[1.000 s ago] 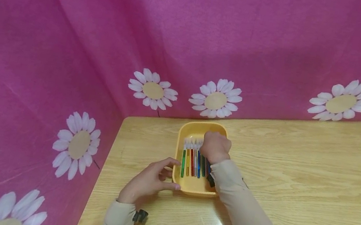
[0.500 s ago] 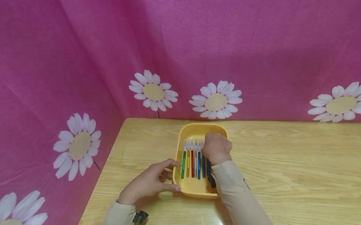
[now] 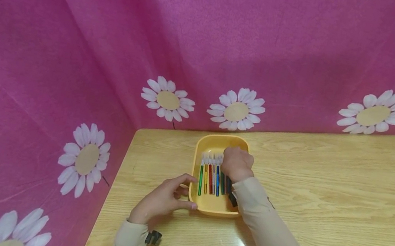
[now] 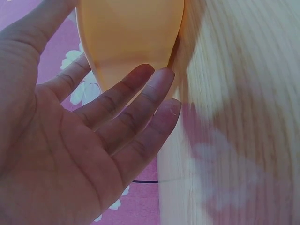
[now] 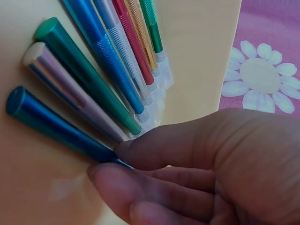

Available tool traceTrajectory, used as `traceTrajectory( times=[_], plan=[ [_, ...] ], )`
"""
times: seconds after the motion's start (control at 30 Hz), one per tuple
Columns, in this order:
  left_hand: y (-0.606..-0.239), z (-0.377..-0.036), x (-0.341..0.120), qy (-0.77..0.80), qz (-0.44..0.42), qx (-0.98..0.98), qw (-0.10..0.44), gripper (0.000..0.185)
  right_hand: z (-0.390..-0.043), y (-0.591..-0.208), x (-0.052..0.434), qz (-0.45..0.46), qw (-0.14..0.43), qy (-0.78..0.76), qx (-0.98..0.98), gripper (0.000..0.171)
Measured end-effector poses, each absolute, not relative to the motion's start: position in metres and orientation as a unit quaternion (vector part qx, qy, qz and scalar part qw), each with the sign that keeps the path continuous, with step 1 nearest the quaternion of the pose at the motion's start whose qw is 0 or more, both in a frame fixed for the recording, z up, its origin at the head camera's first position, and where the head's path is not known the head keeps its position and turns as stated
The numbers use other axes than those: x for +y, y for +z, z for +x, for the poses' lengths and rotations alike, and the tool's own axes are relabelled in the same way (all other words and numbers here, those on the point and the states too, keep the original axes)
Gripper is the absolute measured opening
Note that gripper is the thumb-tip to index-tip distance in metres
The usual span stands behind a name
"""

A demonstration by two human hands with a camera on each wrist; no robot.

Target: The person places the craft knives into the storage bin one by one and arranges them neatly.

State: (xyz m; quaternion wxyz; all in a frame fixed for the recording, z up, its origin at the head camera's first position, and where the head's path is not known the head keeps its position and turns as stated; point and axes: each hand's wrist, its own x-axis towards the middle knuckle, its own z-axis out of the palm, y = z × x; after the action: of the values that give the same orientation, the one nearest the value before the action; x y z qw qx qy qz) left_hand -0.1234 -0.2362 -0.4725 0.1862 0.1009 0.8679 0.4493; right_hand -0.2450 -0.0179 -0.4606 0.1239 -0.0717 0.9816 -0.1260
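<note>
item: yellow tray [image 3: 207, 205], on wooden table [image 3: 326, 197] near the corner of the pink daisy-print cloth [image 3: 75, 54]. contents: row of slim metallic knife handles [image 3: 212, 177] lying side by side, green, gold, red, silver, blue. no brand, label or writing legible. right hand [image 3: 236, 163]: inside tray, fingers curled, pinching the tip of the teal handle [image 5: 56, 125]. left hand [image 3: 163, 198]: fingers straight and relaxed, resting against the tray's near left corner.

No writing, label, brand or number can be read anywhere. The pens [image 5: 108, 70], the yellow tray [image 3: 218, 141] and the pink daisy cloth [image 3: 117, 40] bear no legible text.
</note>
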Motion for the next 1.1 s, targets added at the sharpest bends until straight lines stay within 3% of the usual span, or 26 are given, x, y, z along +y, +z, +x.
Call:
traceTrajectory(
  times=[0.7,1.1],
  plan=[
    [-0.473,-0.123,-0.235,0.442,0.096,0.873,0.186,0.061,-0.241,-0.456,-0.014,-0.09,0.131,-0.133,0.978,0.004],
    [-0.471,-0.122,-0.234,0.434,0.095,0.877,0.183,0.062,-0.232,-0.444,0.008,-0.127,0.076,-0.218,0.965,0.004]
  ],
)
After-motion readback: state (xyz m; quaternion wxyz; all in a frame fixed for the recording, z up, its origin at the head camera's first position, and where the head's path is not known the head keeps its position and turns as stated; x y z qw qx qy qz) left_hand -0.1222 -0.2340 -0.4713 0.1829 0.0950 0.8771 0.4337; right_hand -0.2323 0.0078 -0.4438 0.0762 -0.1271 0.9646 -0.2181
